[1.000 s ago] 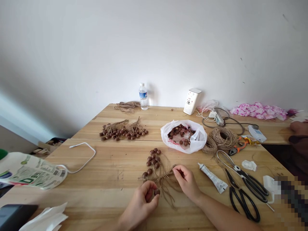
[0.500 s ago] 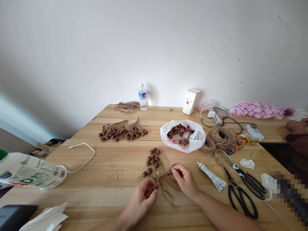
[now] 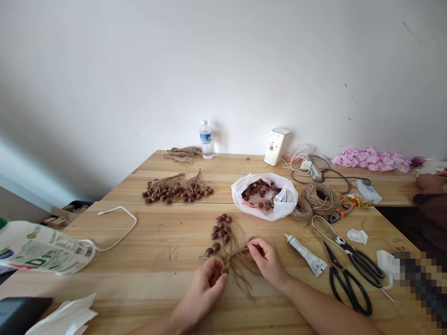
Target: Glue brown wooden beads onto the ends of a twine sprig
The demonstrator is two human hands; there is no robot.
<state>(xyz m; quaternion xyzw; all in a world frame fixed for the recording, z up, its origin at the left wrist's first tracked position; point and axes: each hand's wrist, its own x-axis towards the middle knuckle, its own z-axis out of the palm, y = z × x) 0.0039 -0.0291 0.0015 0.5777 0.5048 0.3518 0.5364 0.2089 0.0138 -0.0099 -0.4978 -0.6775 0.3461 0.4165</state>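
A bunch of brown nuts tied on jute strings point(image 3: 221, 232) lies on the wooden table point(image 3: 157, 251) in front of me. My left hand point(image 3: 206, 288) pinches one brown nut point(image 3: 224, 270) at the end of a string. My right hand point(image 3: 267, 260) grips the twisted jute stem point(image 3: 240, 251) of the bunch. Loose string ends trail between the two hands toward the table's near edge.
An open white bag of nuts point(image 3: 265, 195), twine coils point(image 3: 319, 197), a glue tube point(image 3: 306, 255), two pairs of scissors point(image 3: 349, 274), pliers point(image 3: 340, 211), finished nut bunches point(image 3: 176, 188), a water bottle point(image 3: 206, 139), a white cable point(image 3: 117, 228) and another person's hand point(image 3: 431, 179) at far right.
My left hand has drawn the pinched nut slightly up toward the twisted stem. My right hand has shifted a little to the left. The view has dipped slightly.
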